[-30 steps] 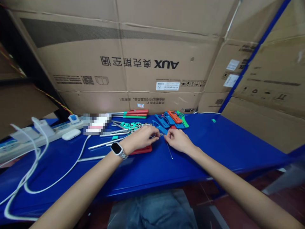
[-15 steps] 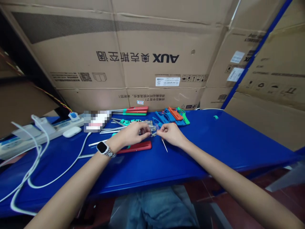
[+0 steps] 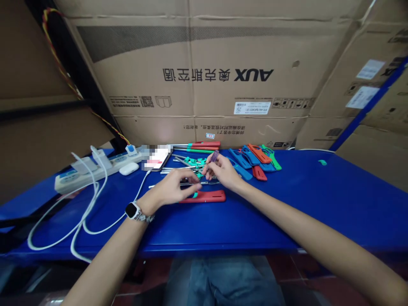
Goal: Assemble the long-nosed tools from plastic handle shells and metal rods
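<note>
My left hand [image 3: 174, 190], with a smartwatch [image 3: 133, 210] on its wrist, pinches the end of a thin metal part [image 3: 191, 183] lying on the blue table [image 3: 287, 204]. My right hand [image 3: 221, 171] is closed on a small purple-handled tool [image 3: 214, 156] that it holds tilted up above the pile. A red plastic holder [image 3: 207, 196] lies just in front of both hands. Green clips and metal rods [image 3: 188, 162] lie behind the hands.
Blue, red and green plastic holders [image 3: 255, 156] are heaped at the back right, red and green screwdrivers [image 3: 200, 147] by the cardboard boxes [image 3: 223, 76]. A power strip [image 3: 92, 168] with white cables [image 3: 83, 212], an earbud case [image 3: 128, 168] and a phone [image 3: 156, 156] lie left.
The view has shifted so the hands sit further left over the pile. My right hand has lifted the purple-handled tool up; my left hand has moved onto the metal part by the red holder.
</note>
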`<state>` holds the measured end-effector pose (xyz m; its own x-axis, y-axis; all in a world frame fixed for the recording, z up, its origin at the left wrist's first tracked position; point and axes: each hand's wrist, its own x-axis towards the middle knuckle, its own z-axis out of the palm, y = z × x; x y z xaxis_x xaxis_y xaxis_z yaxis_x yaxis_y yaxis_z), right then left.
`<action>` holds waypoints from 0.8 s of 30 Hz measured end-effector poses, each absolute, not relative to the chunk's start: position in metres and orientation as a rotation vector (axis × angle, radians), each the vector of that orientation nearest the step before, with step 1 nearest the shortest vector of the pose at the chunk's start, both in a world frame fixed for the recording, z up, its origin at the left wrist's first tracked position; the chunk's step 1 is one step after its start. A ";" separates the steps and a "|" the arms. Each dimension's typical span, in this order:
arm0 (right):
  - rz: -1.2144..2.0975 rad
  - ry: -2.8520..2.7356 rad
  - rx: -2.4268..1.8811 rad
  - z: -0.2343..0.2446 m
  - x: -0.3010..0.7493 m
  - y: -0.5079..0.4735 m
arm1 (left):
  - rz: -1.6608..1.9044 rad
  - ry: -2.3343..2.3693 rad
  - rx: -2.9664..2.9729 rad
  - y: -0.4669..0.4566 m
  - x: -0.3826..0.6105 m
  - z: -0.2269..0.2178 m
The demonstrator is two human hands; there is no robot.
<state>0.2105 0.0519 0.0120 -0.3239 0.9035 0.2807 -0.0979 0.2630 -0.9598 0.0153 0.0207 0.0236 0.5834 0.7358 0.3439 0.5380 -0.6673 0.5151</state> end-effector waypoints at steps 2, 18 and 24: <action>1.237 -1.579 -0.747 0.006 0.206 0.051 | 0.887 1.141 2.410 0.025 0.010 0.024; 1.253 -1.516 -0.696 0.008 0.214 0.039 | 0.853 1.145 2.342 0.027 0.011 0.015; 1.257 -1.365 -0.698 0.012 0.228 0.034 | 0.933 1.117 2.204 0.022 0.024 0.011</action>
